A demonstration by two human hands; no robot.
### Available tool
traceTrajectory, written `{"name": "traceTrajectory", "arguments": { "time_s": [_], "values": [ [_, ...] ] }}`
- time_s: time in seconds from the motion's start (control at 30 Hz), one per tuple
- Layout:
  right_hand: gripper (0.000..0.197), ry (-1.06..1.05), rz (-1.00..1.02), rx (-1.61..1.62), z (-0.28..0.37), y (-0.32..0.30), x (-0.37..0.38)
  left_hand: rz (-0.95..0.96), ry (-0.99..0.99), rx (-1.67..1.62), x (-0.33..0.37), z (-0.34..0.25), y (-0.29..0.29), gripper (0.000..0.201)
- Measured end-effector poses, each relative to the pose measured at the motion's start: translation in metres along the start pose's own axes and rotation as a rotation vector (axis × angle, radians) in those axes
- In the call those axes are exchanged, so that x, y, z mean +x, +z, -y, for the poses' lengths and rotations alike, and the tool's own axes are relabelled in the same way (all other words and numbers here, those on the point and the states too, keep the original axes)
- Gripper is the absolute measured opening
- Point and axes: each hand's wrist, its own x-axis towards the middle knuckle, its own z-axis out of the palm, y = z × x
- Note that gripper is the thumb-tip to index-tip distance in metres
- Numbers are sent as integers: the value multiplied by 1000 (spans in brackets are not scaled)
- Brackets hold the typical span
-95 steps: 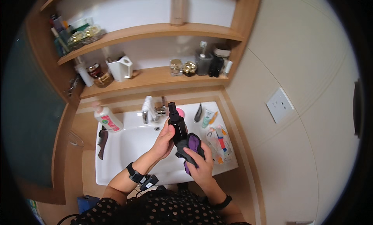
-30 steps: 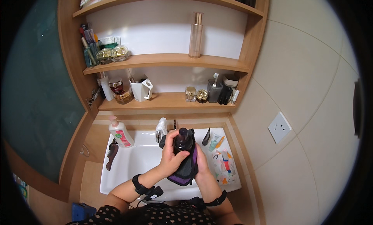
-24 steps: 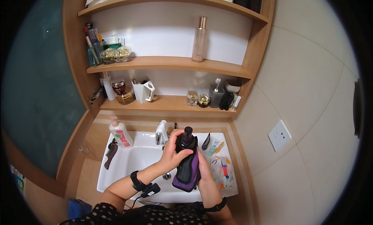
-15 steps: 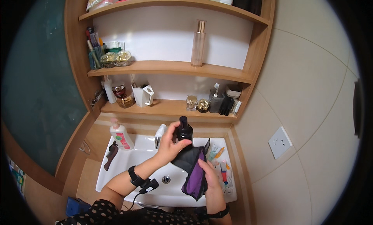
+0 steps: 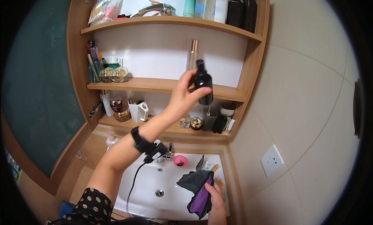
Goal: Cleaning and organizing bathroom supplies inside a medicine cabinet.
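Note:
A black bottle with a dark narrow cap is gripped in my left hand, raised in front of the middle shelf. Behind it stands a tall rose-gold bottle, partly covered by my hand and the black bottle. Low over the right side of the sink, my right hand is closed on a purple and grey pouch. The pouch's grey side hangs toward the basin; whether anything is inside cannot be seen.
The white sink lies below, with a pink round container beside the faucet. Jars and a white cup line the lower shelf. More bottles fill the top shelf. An open cabinet door is at left, a wall socket at right.
My left hand has lifted the black bottle up and away from the pouch to the middle shelf's height. The pouch stays in my right hand. The view has tilted upward.

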Motion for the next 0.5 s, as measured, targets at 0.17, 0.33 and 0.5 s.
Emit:
{"name": "traceTrajectory", "arguments": {
  "time_s": [0.17, 0.33, 0.5],
  "values": [
    [30, 30, 6, 33, -3, -9, -3, -119, 46, 438, 62, 41, 9, 46],
    [38, 25, 22, 11, 3, -21, -12, -189, 47, 750, 73, 58, 15, 50],
    [36, 33, -13, 68, 13, -19, -19, -230, 95, 786, 78, 66, 20, 54]
  ]
}}
